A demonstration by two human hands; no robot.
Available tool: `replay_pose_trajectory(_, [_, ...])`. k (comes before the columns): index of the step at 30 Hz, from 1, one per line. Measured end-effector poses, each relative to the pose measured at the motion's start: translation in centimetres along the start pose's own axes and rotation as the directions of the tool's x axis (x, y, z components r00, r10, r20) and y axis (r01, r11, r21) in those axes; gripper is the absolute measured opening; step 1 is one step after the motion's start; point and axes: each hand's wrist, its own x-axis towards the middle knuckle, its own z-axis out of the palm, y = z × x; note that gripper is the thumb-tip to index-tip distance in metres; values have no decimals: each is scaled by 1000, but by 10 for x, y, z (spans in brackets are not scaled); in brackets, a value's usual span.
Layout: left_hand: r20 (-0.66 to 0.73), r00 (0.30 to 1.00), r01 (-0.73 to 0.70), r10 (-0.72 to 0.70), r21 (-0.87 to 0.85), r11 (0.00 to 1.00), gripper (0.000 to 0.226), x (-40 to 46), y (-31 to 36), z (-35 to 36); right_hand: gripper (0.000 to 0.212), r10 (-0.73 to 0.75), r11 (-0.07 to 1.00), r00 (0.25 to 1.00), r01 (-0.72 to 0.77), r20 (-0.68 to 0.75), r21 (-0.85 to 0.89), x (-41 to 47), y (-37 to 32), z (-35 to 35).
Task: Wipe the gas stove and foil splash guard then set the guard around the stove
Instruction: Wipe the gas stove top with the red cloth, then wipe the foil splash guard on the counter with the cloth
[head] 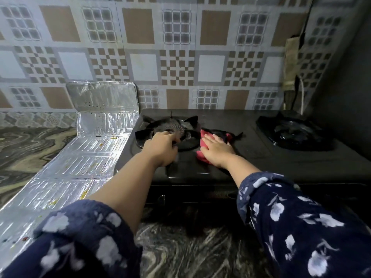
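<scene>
Home kitchen: black two-burner gas stove (230, 157) on a marbled stone countertop (30, 149), patterned brown-and-grey wall tiles (176, 57) behind, food-spattered foil splash guard (80, 161) lying beside the stove.

Glossy black stove (251, 157), crinkled shiny foil guard (80, 163), red cloth (202, 155)

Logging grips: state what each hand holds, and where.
Left hand grips the burner grate at its near rim. Right hand presses flat on the red cloth, holding nothing.

Black stove (251, 157), red cloth (202, 155), silver foil guard (86, 157), checkered tiles (176, 67).
</scene>
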Motion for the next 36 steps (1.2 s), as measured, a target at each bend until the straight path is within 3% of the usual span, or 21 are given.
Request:
replay_pose_trajectory(9, [-1, 996, 91, -91, -44, 995, 35, -58, -28, -14, 60, -55, 998, 987, 60, -151, 29, -75, -55, 27])
replay_pose_trajectory(14, [-22, 982, 186, -190, -101, 977, 28, -87, -60, -17, 52, -174, 981, 967, 187, -187, 57, -78, -87, 40])
replay_pose_trajectory(19, [-99, 946, 297, -308, -113, 948, 36, -126, -101, -19, 46, -330, 937, 924, 345, -192, 51, -63, -142, 49])
replay_pose_trajectory(22, [-135, 891, 425, -433, -86, 901, 42, -159, -134, -20, 43, -420, 896, 889, 438, -183, 71, -54, -183, 57])
replay_pose_trajectory(25, [-81, 818, 566, -570, -68, 822, 46, -194, -173, -14, 43, -500, 855, 849, 515, -173, 57, -47, -219, 73])
replay_pose_trajectory(31, [0, 669, 743, -744, -46, 668, 62, -239, -235, 4, 43, -727, 682, 682, 731, -76, 35, -53, -285, 122])
replay_pose_trajectory(36, [55, 558, 830, -828, -22, 558, 72, -269, -269, 22, 45, -829, 543, 528, 838, 182, 42, -68, -311, 193])
